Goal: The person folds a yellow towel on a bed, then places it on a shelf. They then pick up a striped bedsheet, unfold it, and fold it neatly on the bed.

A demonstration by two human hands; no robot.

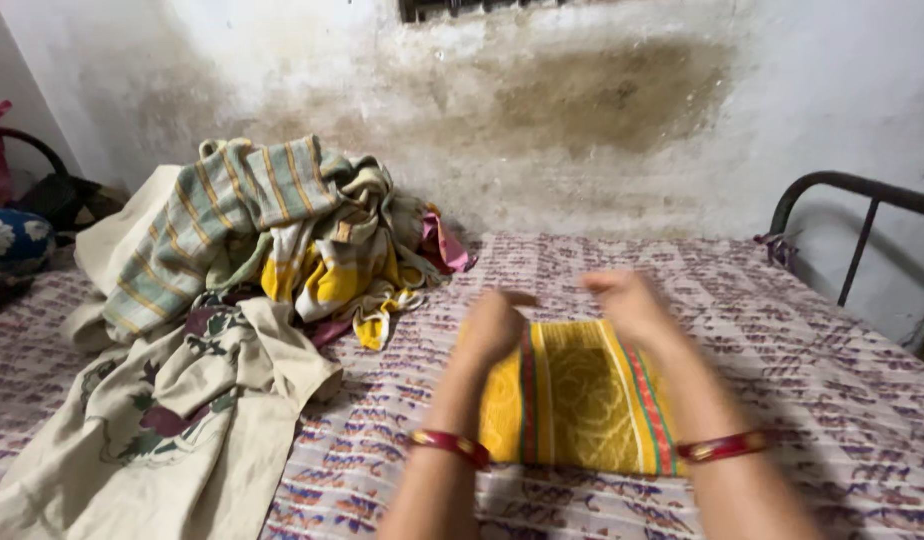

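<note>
Folded yellow towel (pixel 572 400) lies on bed (pixel 832 400), soft, light, likely floppy; grip far folded edge. Left hand (pixel 494 325) and right hand (pixel 632 305) blurred at that edge, grip unclear.

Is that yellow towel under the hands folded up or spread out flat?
Folded. The yellow towel lies as a compact rectangle on the bed, its striped borders running close together, with both hands over its far edge.
</note>
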